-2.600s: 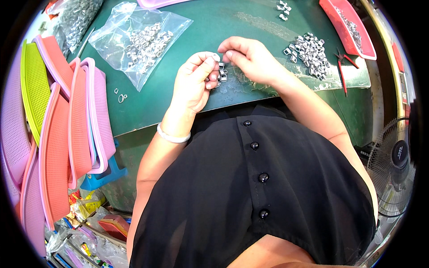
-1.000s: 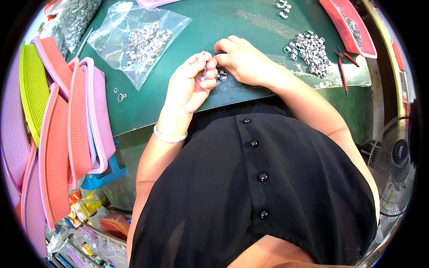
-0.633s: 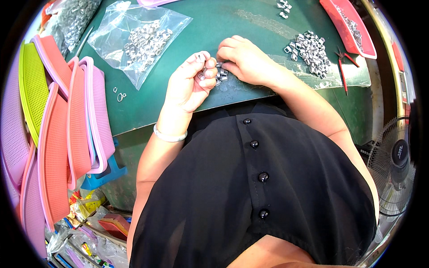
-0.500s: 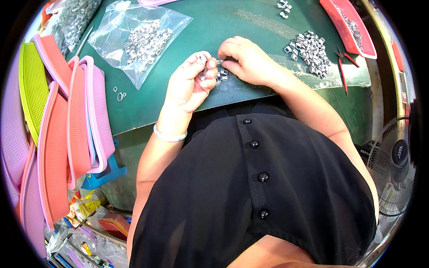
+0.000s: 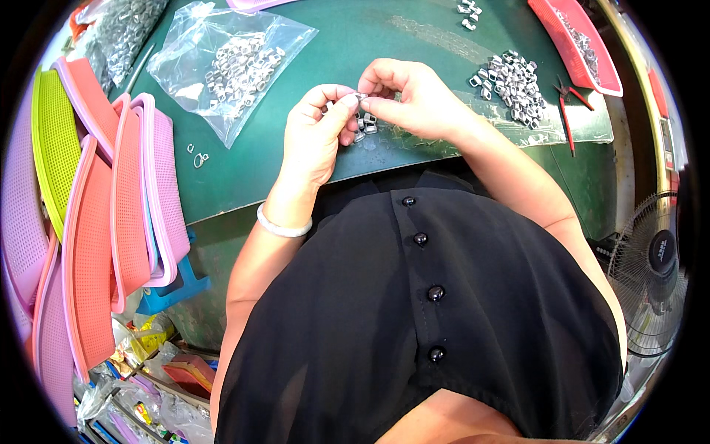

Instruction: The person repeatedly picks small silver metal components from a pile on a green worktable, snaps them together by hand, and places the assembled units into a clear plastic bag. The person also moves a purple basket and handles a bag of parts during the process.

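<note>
My left hand (image 5: 316, 127) and my right hand (image 5: 411, 100) meet over the near edge of the green table (image 5: 414, 44). Their fingertips pinch one small silver metal piece (image 5: 360, 96) between them; its exact shape is partly covered by the fingers. Other metal bits show among the curled fingers of my left hand. Just below the fingertips lies a little heap of square, ring-like metal pieces (image 5: 367, 127), partly hidden by my left hand. A larger heap of the same pieces (image 5: 518, 87) lies to the right of my right hand.
An open plastic bag (image 5: 285, 37) of metal pieces lies back left, with a few loose rings (image 5: 200, 160) nearby. Red-handled pliers (image 5: 568, 122) and a red basket (image 5: 603, 63) are at right. Stacked plastic baskets (image 5: 92, 274) crowd the left; a fan (image 5: 651, 274) stands right.
My left hand has turned and its thumb and fingertips have come up to my right fingertips. Both hands now pinch the small metal piece together.
</note>
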The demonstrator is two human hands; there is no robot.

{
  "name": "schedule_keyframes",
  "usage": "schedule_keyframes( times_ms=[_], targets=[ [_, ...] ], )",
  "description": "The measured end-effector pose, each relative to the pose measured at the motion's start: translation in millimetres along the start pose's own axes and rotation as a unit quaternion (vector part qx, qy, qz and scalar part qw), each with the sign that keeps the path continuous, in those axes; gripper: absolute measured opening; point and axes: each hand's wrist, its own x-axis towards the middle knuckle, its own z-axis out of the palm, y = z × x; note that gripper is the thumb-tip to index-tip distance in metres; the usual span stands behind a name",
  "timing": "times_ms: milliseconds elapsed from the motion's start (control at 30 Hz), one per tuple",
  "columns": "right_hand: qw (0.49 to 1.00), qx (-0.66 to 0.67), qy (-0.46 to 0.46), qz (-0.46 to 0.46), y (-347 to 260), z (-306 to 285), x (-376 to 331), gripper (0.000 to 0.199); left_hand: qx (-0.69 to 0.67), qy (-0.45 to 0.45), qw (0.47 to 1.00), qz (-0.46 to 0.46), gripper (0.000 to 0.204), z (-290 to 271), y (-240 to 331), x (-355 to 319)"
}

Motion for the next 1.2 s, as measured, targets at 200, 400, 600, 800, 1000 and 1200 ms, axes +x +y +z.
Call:
schedule_keyframes(
  times_ms=[200, 400, 600, 800, 1000, 1200],
  targets=[
    [0.978, -0.17, 0.011, -0.123, 9.5, -1.0, -0.8, 0.015, -0.255, -0.04, 0.961, -0.098, 0.012, -8.9, 5.7, 5.1],
    [0.923, -0.333, -0.032, -0.19, 18.5, 3.1, -4.0, 0.01, -0.398, -0.082, 0.899, -0.161, 0.013, -11.0, 9.3, 5.8],
    [0.926, -0.337, -0.037, -0.168, 17.3, 2.6, -4.3, 0.007, -0.448, -0.072, 0.875, -0.167, 0.013, -12.8, 9.0, 7.1],
    [0.933, -0.329, -0.016, -0.146, 19.7, 2.8, -4.1, 0.008, -0.434, 0.01, 0.887, -0.155, 0.013, -6.2, 11.1, 7.7],
    [0.976, -0.207, 0.009, -0.072, 18.0, 0.4, -4.3, 0.013, -0.358, 0.08, 0.92, -0.135, 0.01, -4.6, 11.1, 8.9],
    [0.979, 0.175, 0.019, 0.102, 7.6, -5.7, 0.9, 0.023, -0.256, 0.086, 0.959, -0.088, 0.006, 3.7, 14.8, 3.7]
  ],
)
